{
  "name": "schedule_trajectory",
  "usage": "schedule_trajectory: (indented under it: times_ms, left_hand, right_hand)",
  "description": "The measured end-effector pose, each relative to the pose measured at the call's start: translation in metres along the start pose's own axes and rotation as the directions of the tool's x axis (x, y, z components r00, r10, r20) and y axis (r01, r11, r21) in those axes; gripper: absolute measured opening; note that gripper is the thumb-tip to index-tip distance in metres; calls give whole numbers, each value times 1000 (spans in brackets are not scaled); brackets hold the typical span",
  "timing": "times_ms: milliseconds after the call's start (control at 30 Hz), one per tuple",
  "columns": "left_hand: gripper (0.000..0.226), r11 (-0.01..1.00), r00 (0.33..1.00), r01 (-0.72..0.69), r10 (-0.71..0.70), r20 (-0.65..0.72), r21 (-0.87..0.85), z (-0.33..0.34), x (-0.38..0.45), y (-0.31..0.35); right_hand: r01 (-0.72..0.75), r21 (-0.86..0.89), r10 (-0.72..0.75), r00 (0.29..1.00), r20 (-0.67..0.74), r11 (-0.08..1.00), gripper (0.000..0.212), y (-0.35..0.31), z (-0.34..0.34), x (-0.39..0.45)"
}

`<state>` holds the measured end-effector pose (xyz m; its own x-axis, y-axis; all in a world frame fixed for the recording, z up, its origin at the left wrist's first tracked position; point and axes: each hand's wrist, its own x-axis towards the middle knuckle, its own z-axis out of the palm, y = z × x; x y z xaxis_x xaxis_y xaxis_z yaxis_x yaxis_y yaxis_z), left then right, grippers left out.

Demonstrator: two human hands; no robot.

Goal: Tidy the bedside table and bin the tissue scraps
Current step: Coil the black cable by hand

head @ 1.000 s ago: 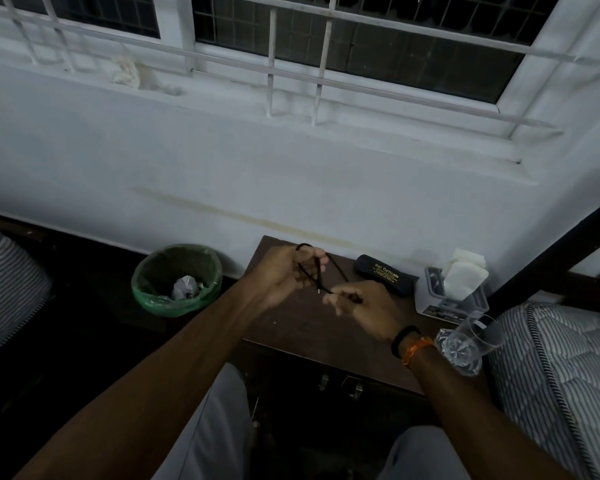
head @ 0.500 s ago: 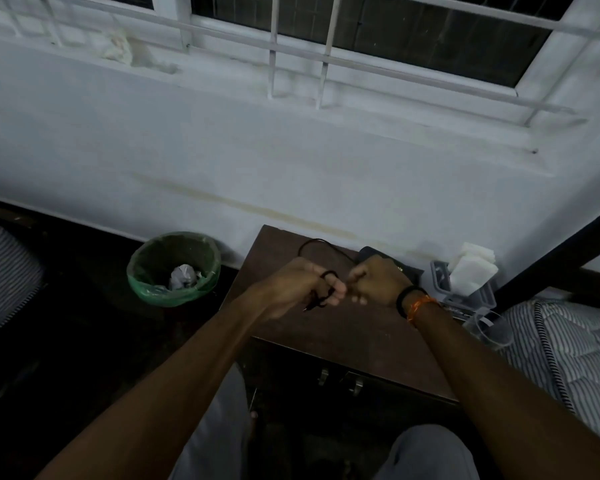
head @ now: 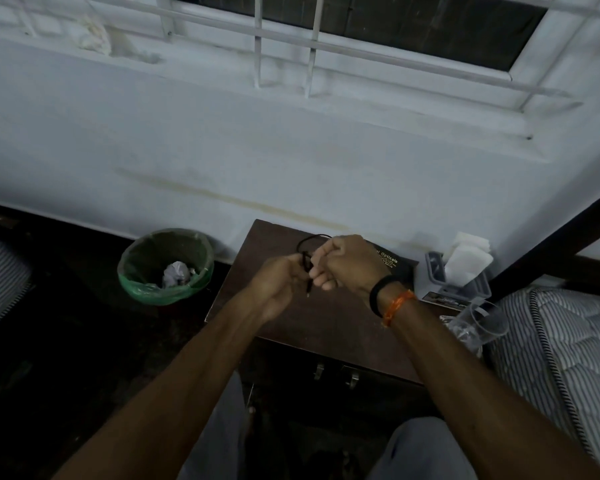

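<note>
Above the dark wooden bedside table (head: 291, 337), a thin black cord (head: 307, 245) pinched between both hands, its loop arching behind the knuckles and one end dangling below. Left hand (head: 278, 285) and right hand (head: 347, 265) close together, fingers curled around the cord. Behind the right hand, a black glasses case (head: 397, 266) lying flat. Right of it, a grey holder (head: 461, 285) with white tissues (head: 468, 259), and a clear plastic cup (head: 478, 327) at the table's edge. On the floor to the left, a green-lined bin (head: 165, 266) holding crumpled tissue scraps (head: 176, 273).
</note>
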<state>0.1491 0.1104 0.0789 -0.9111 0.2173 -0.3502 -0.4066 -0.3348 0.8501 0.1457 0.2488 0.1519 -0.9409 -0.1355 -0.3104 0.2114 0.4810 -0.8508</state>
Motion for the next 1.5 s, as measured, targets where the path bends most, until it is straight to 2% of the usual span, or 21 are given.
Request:
schedule_trajectory:
  times_ms: [67,133,200,300,400,500,600,700,867,1000,1100,1233,1333,1500]
  left_hand:
    - [39,969,998,22,-8,56,-247,-3,1,4]
    - [44,874,999,32,-19,32,-485,-3,2,8]
    - [37,827,1000,-11,-3,-23,-562,-2,1,14]
    - [27,837,996,-78,46,-72,-542,-6,-1,18]
    - [27,872,997,-74,52,-59,-484,-13,-4,16]
    - [29,954,997,-73,65,-38,-291,-18,-5,9]
    - [33,998,996,-56,53,-70,-33,-17,-7,2]
    - [35,999,1000,-2,3,-31,38,-14,-7,-3]
    - [44,985,999,47,-49,6,167,-10,-3,-5]
    - [61,989,997,72,-76,25,132,-10,3,-7]
    - [67,998,998,65,-66,21,21,-15,7,-3]
    - [47,997,999,18,-14,48,-80,-21,8,6]
    - [33,979,998,-21,10,-56,-205,-26,15,7]
    - [31,928,993,-89,56,-100,-362,-29,13,18]
  right_hand:
    - [9,6,-9,1000,18,1000,10,13,12,-5]
    - [30,-59,-26,997,75,998,16,29,21,-9]
    - [55,-159,-37,993,113,986,22,45,23,-10]
    - [75,-226,-40,987,153,971,28,65,14,-9]
    - [57,-287,-14,989,148,956,27,77,0,1]
    - [6,-359,28,996,87,933,28,75,-14,18]
    - [9,-430,-5,1000,11,903,26,55,-26,35]
    - [1,-456,-5,1000,-8,890,23,31,-28,47]
    - [-88,-420,69,996,-59,903,31,1,-17,48]
    - [-40,-376,34,999,-22,926,27,-17,3,35]
    - [34,-303,-19,998,51,952,24,-17,18,17]
    - [204,-303,-165,975,149,931,22,5,31,-1]
    - [277,-323,-229,957,179,905,30,29,39,-5]
    - [258,-348,-179,953,244,901,33,60,31,5]
